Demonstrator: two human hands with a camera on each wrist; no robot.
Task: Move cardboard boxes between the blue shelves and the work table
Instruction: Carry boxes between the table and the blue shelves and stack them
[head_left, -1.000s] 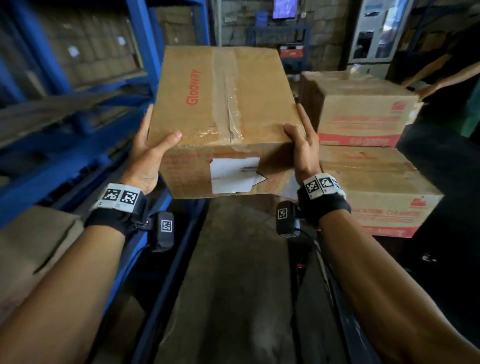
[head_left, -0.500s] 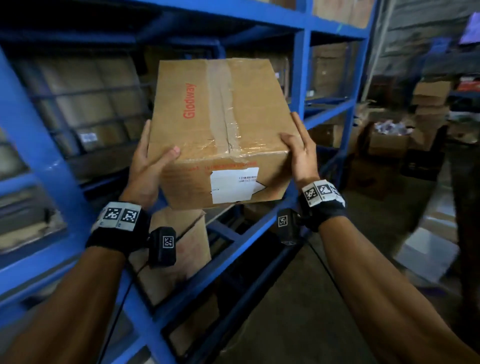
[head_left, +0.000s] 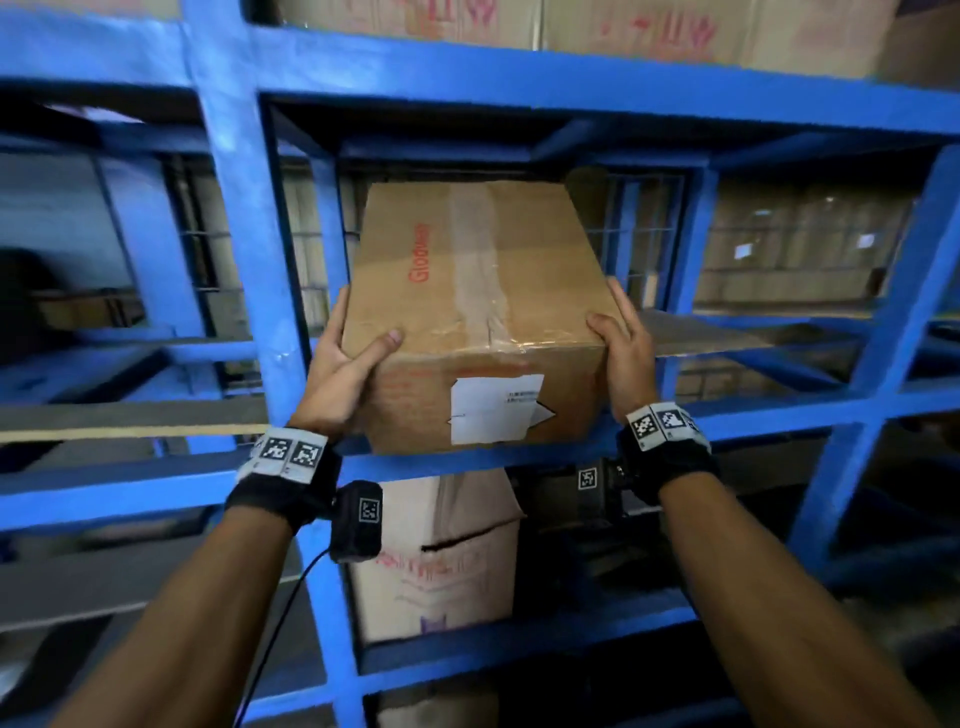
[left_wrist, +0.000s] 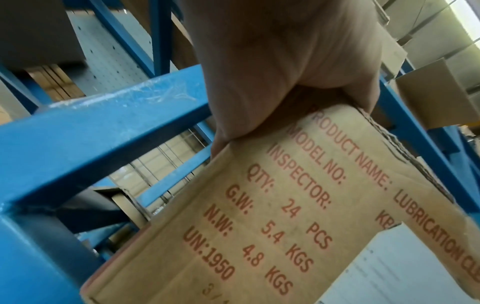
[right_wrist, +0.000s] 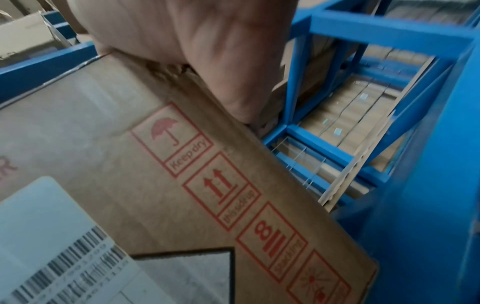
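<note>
While both hands are clamping the cardboard box (head_left: 478, 312) from opposite sides, the left hand (head_left: 343, 374) is hooking its thumb over the near top edge with its fingers flat along the side, and the right hand (head_left: 621, 358) is mirroring that hold on the other side. Relative to the blue shelf frame (head_left: 244, 260), the box is sitting inside the middle bay, just right of the upright, and its near bottom edge is hanging at the front crossbeam; whether it is resting there I cannot tell. Below that beam another carton (head_left: 441, 561) is standing. Letting go too soon could tip the box forward off the beam, and a skewed push could jam its corner against the upright.
</note>
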